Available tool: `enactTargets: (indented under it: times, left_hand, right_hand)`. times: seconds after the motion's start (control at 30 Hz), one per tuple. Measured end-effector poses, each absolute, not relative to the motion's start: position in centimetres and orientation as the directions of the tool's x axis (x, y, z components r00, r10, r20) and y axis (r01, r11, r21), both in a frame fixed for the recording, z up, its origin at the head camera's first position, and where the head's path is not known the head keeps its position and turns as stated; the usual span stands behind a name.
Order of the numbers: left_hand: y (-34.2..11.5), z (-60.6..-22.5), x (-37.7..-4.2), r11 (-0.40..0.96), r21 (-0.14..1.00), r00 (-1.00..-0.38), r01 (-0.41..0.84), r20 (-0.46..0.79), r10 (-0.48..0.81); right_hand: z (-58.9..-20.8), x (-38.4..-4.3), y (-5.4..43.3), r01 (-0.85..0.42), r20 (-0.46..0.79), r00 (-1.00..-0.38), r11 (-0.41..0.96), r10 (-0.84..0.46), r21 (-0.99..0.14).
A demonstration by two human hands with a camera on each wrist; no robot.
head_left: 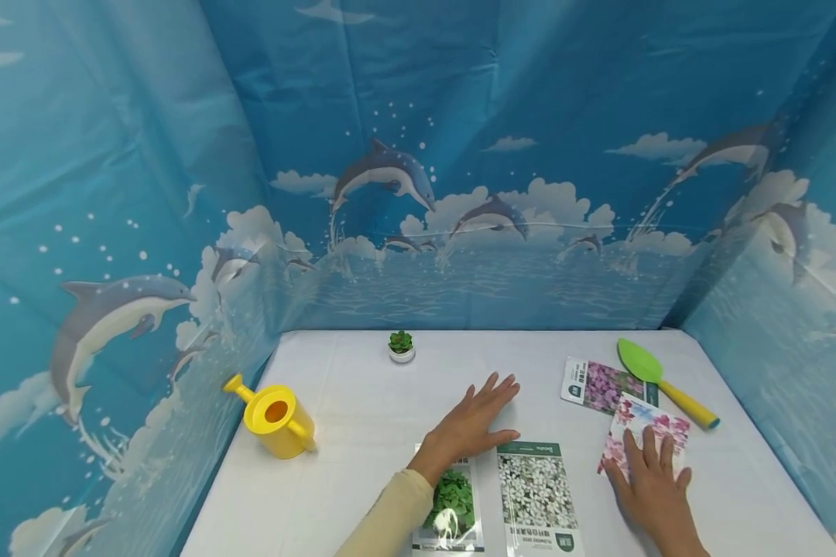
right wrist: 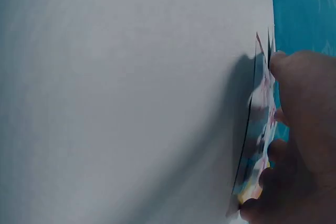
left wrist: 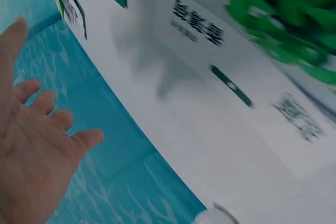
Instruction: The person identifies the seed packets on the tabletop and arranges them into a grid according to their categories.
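My left hand [head_left: 475, 427] hovers palm down over the table, fingers spread, with nothing in it. Its forearm partly covers a green-leaf seed packet [head_left: 453, 499], and its thumb overlaps the top of a white-flower seed packet [head_left: 538, 495] in the head view. On the right, my right hand [head_left: 656, 491] rests with spread fingers on a pink-flower seed packet [head_left: 674, 427]. Seen from the right wrist, the thumb [right wrist: 281, 64] and fingertips touch that packet [right wrist: 254, 140], which is viewed nearly edge-on. Just behind it lies a purple-flower seed packet [head_left: 602, 387].
A small green toy trowel [head_left: 639, 360] with a yellow handle lies at the right, its blade over the purple packet. At the left stands a yellow watering can [head_left: 286, 441]. A potted succulent [head_left: 401, 348] sits near the back edge. Dolphin-print curtains [head_left: 474, 271] enclose the white table.
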State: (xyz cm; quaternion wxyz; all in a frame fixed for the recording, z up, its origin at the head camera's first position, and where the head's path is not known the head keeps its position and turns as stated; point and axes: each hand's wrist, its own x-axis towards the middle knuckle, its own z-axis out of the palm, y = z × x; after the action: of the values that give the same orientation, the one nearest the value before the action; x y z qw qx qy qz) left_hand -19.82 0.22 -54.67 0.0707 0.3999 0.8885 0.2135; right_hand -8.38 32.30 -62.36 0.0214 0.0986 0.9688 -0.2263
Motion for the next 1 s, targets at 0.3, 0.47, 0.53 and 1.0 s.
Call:
enactTargets:
  times: [0.3,0.47,0.53,1.0]
  left_hand:
    - [5.9,-55.5,-22.2,0.587,0.399,-0.622,0.705,-0.052,0.781]
    - [8.2,-56.5,-23.2,0.628,0.380,-0.635,0.679,-0.125,0.762]
    - [8.8,-56.9,-23.4,0.644,0.366,-0.642,0.671,-0.146,0.752]
    - [11.7,-57.7,-24.4,0.651,0.200,-0.624,0.733,-0.186,0.759]
  right_hand:
    - [-63.1,-8.0,32.9,0.183,-0.066,-0.983,0.892,0.171,-0.412]
    - [-63.7,-7.7,33.0,0.153,-0.040,-0.988,0.899,0.150,-0.410]
    - [-63.8,-7.6,33.0,0.142,-0.044,-0.990,0.900,0.136,-0.411]
    - [-63.7,-7.4,33.3,0.160,-0.062,-0.987,0.900,0.148,-0.404]
